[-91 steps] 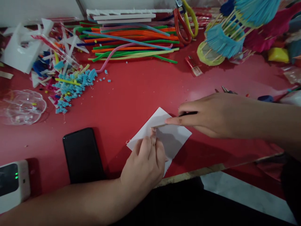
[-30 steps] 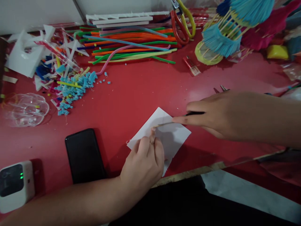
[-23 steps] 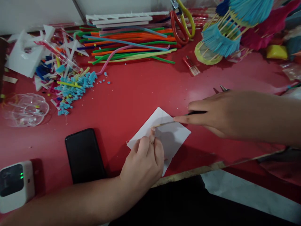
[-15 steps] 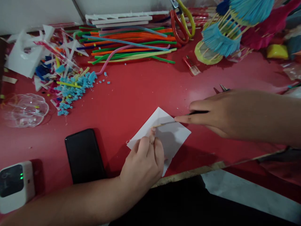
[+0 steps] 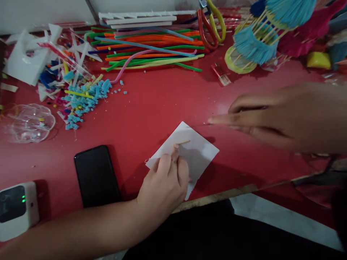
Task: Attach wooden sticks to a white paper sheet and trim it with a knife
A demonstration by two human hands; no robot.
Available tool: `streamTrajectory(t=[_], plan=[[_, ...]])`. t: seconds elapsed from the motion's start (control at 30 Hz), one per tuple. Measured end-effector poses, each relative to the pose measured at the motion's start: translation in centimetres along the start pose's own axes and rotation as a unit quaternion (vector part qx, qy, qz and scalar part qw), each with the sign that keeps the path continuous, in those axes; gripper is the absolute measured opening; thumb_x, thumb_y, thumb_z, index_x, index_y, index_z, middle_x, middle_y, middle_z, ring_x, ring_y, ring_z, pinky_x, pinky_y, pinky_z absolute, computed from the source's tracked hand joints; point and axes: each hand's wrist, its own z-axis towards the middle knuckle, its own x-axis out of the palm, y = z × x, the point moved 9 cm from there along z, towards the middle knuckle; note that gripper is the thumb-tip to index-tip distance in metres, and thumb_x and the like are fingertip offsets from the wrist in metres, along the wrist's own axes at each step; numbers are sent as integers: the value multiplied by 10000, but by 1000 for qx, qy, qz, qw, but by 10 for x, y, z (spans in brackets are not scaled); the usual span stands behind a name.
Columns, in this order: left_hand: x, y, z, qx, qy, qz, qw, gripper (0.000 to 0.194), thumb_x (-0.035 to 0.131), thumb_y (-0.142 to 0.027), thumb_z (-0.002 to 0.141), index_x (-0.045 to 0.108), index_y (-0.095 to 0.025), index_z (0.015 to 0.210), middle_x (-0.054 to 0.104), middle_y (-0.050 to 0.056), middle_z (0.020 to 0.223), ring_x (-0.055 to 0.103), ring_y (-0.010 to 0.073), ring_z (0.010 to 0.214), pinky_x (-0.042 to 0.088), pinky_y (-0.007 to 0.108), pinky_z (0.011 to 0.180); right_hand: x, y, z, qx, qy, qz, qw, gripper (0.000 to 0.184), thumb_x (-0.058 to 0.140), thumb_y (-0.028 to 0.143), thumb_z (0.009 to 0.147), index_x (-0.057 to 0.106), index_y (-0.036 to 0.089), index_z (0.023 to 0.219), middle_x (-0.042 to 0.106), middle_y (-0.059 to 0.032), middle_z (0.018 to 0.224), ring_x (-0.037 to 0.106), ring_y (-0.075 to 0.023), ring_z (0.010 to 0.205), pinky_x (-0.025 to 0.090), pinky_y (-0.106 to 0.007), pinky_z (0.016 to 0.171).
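Note:
My left hand [image 5: 165, 177] rests on a white square piece [image 5: 202, 151] at the table's front edge. Its fingers are curled, and one fingertip presses the end of a short, thin wooden stick [image 5: 184, 142] against the white surface. To the right, my right hand [image 5: 260, 117] is raised over the red table, blurred by motion. Its index finger points left along a thin-bladed knife [image 5: 199, 125], whose blade shows only as a faint streak above the white piece's upper corner. The knife's handle is mostly hidden in the hand. The blade is apart from the stick.
A black phone [image 5: 96, 177] and a white device with green lights [image 5: 20, 209] lie left. Blue foam crumbs [image 5: 86, 101], a clear tray [image 5: 34, 122], coloured pipe cleaners [image 5: 151, 47], scissors [image 5: 210, 29], a small bottle [image 5: 221, 74] and blue fringed stick crafts [image 5: 255, 43] surround the work spot.
My right hand has moved right and up, lifting the knife away from the stick. My left hand stays with its fingertip on the stick.

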Motion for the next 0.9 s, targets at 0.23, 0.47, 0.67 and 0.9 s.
streamTrajectory(t=[0.23,0.47,0.67,0.9], plan=[[-5,33,14,-38,-4,-35,999,203,538,-251,957,648,-130,1077,727,109,1018,631,262,838,523,338,561,14,11,26,52,-65,9,996,412,442,297,983,652,197,1322,678,-114,983,635,-241,883,516,-394,764],[20,78,33,-103,106,-101,984,148,487,-170,964,620,-172,1030,683,72,989,624,258,927,485,352,709,58,-13,23,156,-12,-12,988,464,401,308,983,581,238,1405,645,-112,1061,624,-260,939,489,-395,786],[27,125,36,-187,84,-70,976,229,426,-188,971,628,-167,1076,650,111,1046,604,284,993,478,390,790,57,-19,14,174,-33,-43,983,475,378,337,996,582,238,1413,622,-123,1023,594,-268,926,474,-386,754],[4,117,17,-199,31,-72,977,315,476,-369,982,614,-145,1156,593,144,1151,560,299,1077,446,437,964,61,-23,14,183,-35,-47,981,456,438,353,981,620,224,1379,603,-131,971,578,-289,925,478,-405,750]])
